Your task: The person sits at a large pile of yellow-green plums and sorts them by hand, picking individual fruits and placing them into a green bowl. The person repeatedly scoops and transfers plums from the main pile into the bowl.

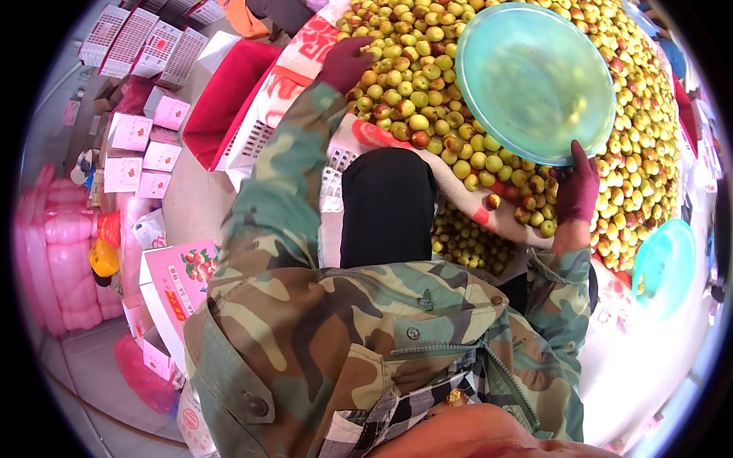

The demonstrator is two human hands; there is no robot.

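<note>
My left hand (348, 59), in a dark red glove, reaches into a broad heap of yellow-green, red-blotched round fruit (418, 95) at the upper middle, fingers curled among the fruit; what they hold, if anything, is hidden. My right hand (574, 187), gloved alike, grips the lower rim of a translucent teal plastic basin (527, 76), held over the heap at upper right. The fruit lies on a pale red-patterned cloth (458, 183), with more fruit visible below its edge. My dark-clad knee (385, 198) is between my camouflage-sleeved arms.
A second teal basin (664, 259) sits at right. At left are stacked pink boxes (130, 131), white slotted crates (164, 49), an open pink carton (175, 282) and a pink inflated bundle (65, 252). A red-lined container (221, 99) stands left of the heap. Part of another person (275, 14) shows at top.
</note>
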